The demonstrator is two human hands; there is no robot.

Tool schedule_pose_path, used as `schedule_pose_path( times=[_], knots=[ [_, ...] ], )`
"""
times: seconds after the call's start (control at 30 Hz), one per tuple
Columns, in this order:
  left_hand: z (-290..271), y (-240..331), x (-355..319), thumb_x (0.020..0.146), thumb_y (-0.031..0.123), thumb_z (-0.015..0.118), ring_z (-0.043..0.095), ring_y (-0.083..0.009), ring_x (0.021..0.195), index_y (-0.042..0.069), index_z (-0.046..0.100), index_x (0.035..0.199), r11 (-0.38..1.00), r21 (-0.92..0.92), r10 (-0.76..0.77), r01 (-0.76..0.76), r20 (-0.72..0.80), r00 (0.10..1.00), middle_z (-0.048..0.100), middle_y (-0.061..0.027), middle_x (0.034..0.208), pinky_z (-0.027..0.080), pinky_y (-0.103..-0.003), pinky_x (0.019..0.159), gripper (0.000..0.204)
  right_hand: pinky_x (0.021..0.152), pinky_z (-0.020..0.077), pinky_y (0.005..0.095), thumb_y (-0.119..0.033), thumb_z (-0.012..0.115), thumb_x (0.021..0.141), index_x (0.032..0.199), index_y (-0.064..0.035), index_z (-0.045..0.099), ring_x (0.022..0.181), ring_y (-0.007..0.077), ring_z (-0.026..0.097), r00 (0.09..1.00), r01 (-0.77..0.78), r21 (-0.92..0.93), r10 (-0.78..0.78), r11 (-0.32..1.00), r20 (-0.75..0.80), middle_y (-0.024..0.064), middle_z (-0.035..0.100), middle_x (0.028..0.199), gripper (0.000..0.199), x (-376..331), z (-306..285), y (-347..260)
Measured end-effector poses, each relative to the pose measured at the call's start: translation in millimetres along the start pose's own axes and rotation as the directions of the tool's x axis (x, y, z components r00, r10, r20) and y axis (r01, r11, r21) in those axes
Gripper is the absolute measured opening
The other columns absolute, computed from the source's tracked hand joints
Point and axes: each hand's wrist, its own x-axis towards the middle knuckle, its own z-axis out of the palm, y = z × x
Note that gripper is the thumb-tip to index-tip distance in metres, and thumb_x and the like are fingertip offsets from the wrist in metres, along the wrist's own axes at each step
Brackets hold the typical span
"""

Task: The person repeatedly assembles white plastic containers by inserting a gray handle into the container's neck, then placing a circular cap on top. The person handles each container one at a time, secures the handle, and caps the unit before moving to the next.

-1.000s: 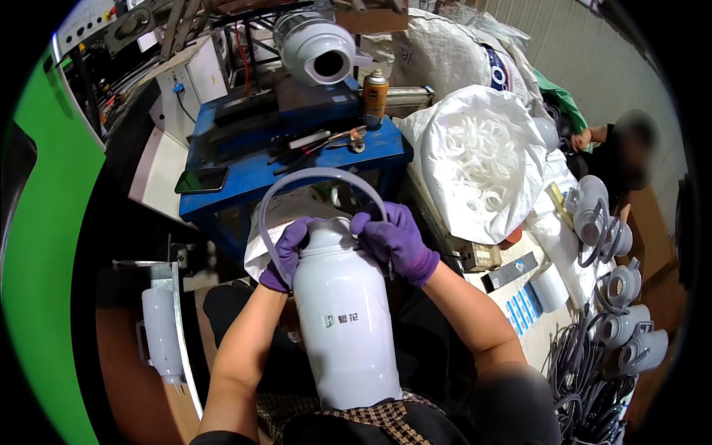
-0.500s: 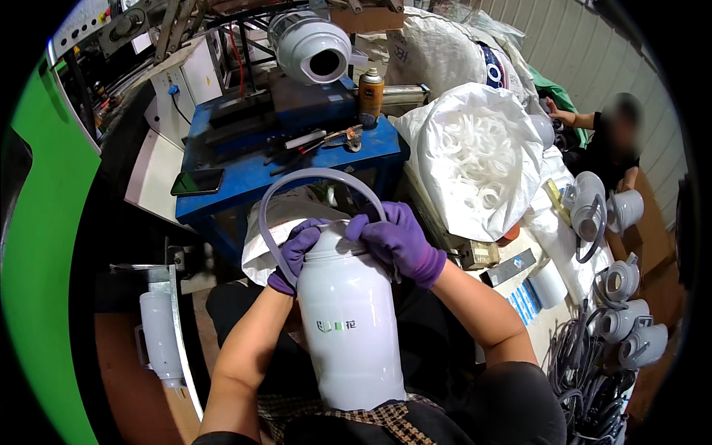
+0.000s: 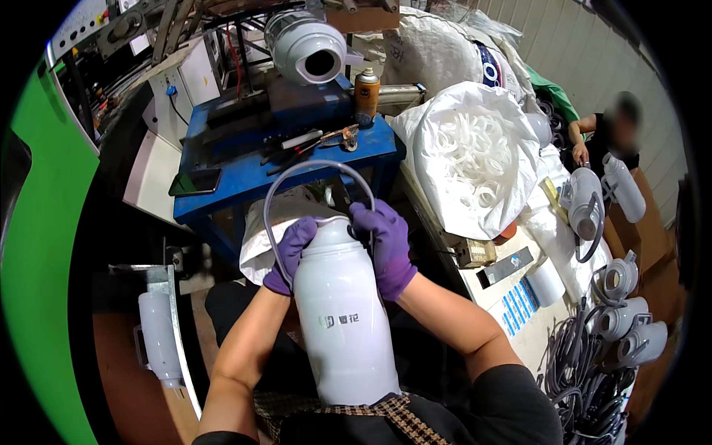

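Observation:
A glossy pale grey thermos flask shell (image 3: 347, 326) stands upright in my lap, with its narrower neck (image 3: 331, 236) at the top. A grey curved handle strip (image 3: 320, 163) arches over the neck from side to side. My left hand (image 3: 293, 248), in a purple glove, is closed around the left side of the neck and the handle strip's left end. My right hand (image 3: 387, 248), gloved alike, pinches the strip's right end against the neck's right side. The fingertips partly hide where strip and neck meet.
A blue bench (image 3: 208, 152) holds a phone (image 3: 195, 182), pliers, a spray can (image 3: 366, 96) and another shell (image 3: 308, 52). A white sack of plastic rings (image 3: 478, 159) stands right. More shells and grey strips (image 3: 582, 371) lie at right, near a co-worker (image 3: 619, 137).
My right hand has shifted left and down, onto the neck's side. The handle arch has narrowed, and the shell has turned slightly. The co-worker's hand has come down to a shell.

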Motion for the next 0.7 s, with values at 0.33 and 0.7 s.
schedule_pose_path(
  times=[0.33, 0.7],
  knots=[
    [-3, -24, 28, 0.112, 0.041, 0.032, 0.069, -0.0279, 0.104, -0.003, 0.065, 0.123, 0.934, -0.342, -0.130, 0.098, -0.072, 0.989, 0.072, -0.0166, 0.118, 0.053, -0.040, 0.100, 0.056, 0.115, 0.0394, 0.0372, -0.026, 0.063, 0.101, 0.147, -0.0035, 0.050, 0.134, 0.0264, 0.052, 0.830, -0.130, 0.224, -0.017, 0.966, 0.558, 0.0147, 0.058, 0.139, 0.053, 45, -60, 33],
    [-50, -30, 18, 0.107, 0.035, 0.052, 0.067, -0.0171, 0.099, 0.006, 0.067, 0.119, 0.999, -0.038, -0.034, 0.013, -0.601, 0.799, 0.069, -0.0043, 0.107, 0.055, -0.035, 0.090, 0.035, 0.106, 0.0500, 0.0383, -0.034, 0.060, 0.101, 0.139, -0.0015, 0.058, 0.122, 0.0237, 0.062, 0.998, -0.055, 0.435, 0.062, 0.899, -0.002, 0.0122, 0.063, 0.134, 0.049, -15, -270, -11]
  ],
)
